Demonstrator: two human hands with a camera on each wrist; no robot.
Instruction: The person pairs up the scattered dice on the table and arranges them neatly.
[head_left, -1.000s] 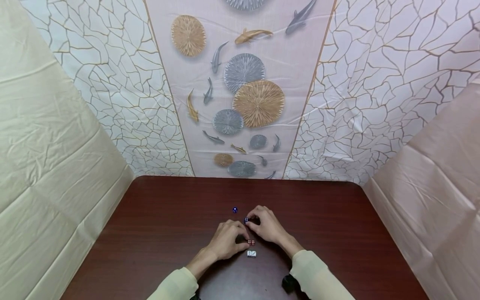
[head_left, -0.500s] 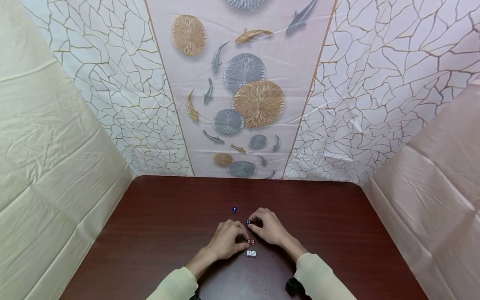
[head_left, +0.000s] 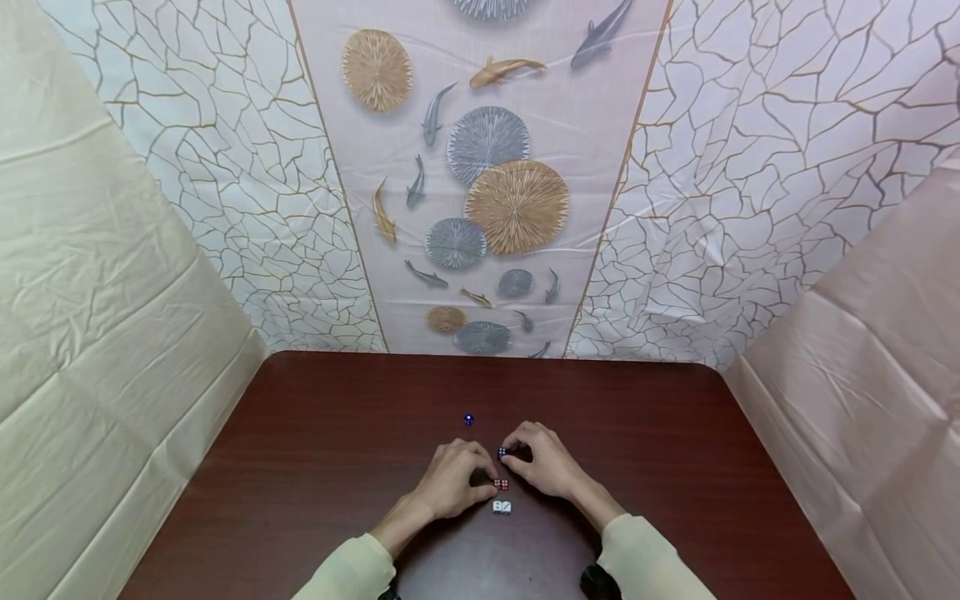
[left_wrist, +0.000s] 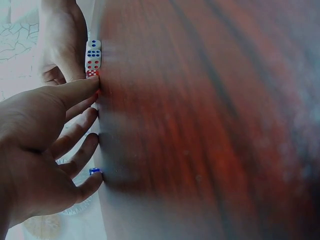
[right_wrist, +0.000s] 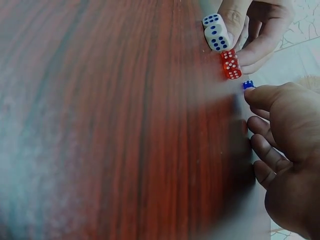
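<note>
In the head view my left hand (head_left: 452,482) has thumb and forefinger at a red die (head_left: 497,484), pinching it on the table. A second red die sits against its right side. Close in front of them, two white dice (head_left: 502,507) stand side by side, their blue pips visible in the right wrist view. My right hand (head_left: 546,461) pinches a dark blue die (head_left: 502,452) between thumb and forefinger, just beyond the red pair. In the right wrist view this blue die (right_wrist: 248,84) shows at the thumb tip, lined up behind the red dice (right_wrist: 231,64).
Another blue die (head_left: 468,420) lies alone farther back, to the left of my right hand. The dark red-brown wooden table (head_left: 337,417) ends at a patterned cloth backdrop (head_left: 480,275), with plain cloth (head_left: 127,333) hanging on both sides.
My right hand has drawn the blue die toward me and slightly right, nearer the red pair. The left hand stays in place at the red die.
</note>
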